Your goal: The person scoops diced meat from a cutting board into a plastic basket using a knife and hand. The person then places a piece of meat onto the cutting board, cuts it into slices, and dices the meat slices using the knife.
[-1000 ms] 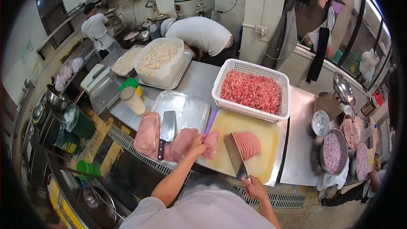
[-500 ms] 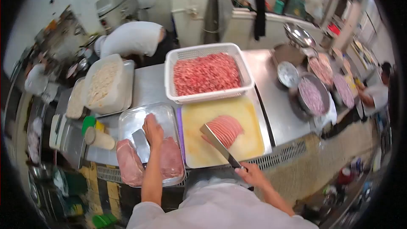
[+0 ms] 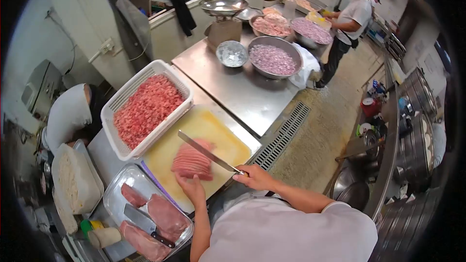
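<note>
My right hand (image 3: pixel 252 178) grips a long knife (image 3: pixel 208 155) by its handle, with the blade slanting over a stack of sliced pink meat (image 3: pixel 190 161). My left hand (image 3: pixel 193 189) is at the near end of this stack, thumb and fingers closed against its edge. The slices lie on a yellowish cutting board (image 3: pixel 228 138). To the left, a metal tray (image 3: pixel 115 189) holds large pieces of raw meat (image 3: pixel 167 216), a smaller piece (image 3: pixel 133 195) and a cleaver (image 3: pixel 140 217) with a dark handle.
Beyond the board stands a white basket (image 3: pixel 112 133) of ground meat. A steel bowl of chopped purple-white food (image 3: pixel 274 59), a small bowl (image 3: pixel 231 54) and a scale (image 3: pixel 224 7) occupy the far table. One person (image 3: pixel 73 111) bends at left; another (image 3: pixel 352 14) stands at the far right.
My left hand has left the tray and now touches the sliced meat, which appears turned on the board. A small meat piece shows in the tray. My view has swung right.
</note>
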Tool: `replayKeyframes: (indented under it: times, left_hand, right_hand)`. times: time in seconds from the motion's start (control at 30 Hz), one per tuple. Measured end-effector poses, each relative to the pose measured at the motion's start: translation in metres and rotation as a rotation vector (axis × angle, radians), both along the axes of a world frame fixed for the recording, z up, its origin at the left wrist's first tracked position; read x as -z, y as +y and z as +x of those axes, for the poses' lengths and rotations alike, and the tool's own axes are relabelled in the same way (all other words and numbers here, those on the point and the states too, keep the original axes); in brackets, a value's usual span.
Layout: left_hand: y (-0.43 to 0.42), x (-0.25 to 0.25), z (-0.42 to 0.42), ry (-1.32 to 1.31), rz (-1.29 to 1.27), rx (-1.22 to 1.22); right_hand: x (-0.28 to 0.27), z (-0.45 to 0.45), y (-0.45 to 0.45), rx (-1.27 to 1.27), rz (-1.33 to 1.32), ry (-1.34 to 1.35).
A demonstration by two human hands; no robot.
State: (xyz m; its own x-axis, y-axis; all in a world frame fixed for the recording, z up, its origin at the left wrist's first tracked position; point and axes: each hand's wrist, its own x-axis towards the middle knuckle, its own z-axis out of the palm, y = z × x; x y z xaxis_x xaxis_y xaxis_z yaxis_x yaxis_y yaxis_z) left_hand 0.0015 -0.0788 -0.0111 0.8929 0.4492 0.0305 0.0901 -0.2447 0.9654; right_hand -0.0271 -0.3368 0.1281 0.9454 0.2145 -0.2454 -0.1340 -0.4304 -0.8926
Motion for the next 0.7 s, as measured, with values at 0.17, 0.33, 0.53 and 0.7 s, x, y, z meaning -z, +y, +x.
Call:
replayKeyframes:
  times: [0.17,0.33,0.53,0.7]
  left_hand:
    - [-0.038,-0.013,0.012,-0.034,-0.032,-0.042]
    - [-0.051,0.007,0.020,0.084,0.331,-0.079]
    - [-0.044,-0.032,0.017,0.066,-0.171,-0.136]
    - [-0.051,-0.019,0.020,0.162,0.101,-0.191]
  right_hand:
    - [0.043,-0.001,-0.030,0.060,-0.104,-0.072]
    - [0.047,0.005,-0.046,0.098,-0.055,0.028]
    - [0.021,0.025,-0.053,0.074,0.059,0.326]
    - [0.026,0.033,-0.065,0.033,0.075,0.386]
